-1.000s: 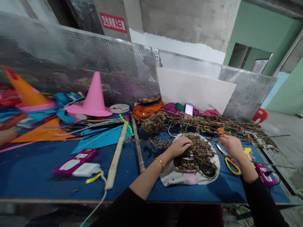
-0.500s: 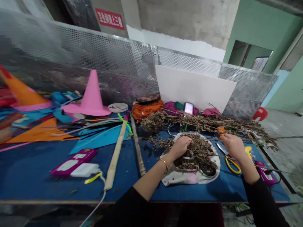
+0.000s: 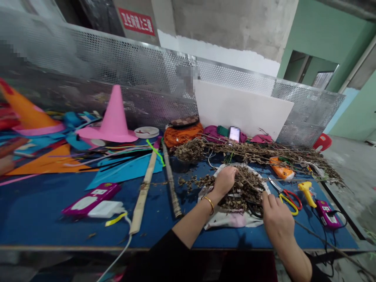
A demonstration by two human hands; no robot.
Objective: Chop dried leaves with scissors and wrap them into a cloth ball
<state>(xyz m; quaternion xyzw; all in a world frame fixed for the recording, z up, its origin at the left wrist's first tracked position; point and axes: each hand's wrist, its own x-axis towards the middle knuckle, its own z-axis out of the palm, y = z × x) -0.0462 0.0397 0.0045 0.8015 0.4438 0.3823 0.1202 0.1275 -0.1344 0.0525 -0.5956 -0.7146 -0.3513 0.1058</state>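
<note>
A heap of dried plants [image 3: 243, 196] with brown seed heads lies on a white cloth [image 3: 223, 221] in front of me. My left hand [image 3: 225, 182], with a gold bangle at the wrist, is closed on a dried plant stem at the heap's upper left; its fingertips are partly hidden. My right hand [image 3: 277, 215] is closed around a long thin dried stem [image 3: 326, 242] at the heap's right edge. That stem slants past my wrist to the lower right. Black scissor handles [image 3: 255, 209] show partly under the heap, near my right fingers.
Scissors with red and yellow handles [image 3: 289, 200], a yellow glue gun [image 3: 307, 192] and a purple power strip [image 3: 328, 215] lie right. More dried stalks [image 3: 249, 150] stretch along the back. Left are wooden sticks [image 3: 143, 196], a pink cone hat [image 3: 115, 117] and another person's hand [image 3: 6, 163].
My right hand has moved left and toward me, to the cloth's right edge, with the stem now slanting downward. My left hand has stayed almost in place over the heap.
</note>
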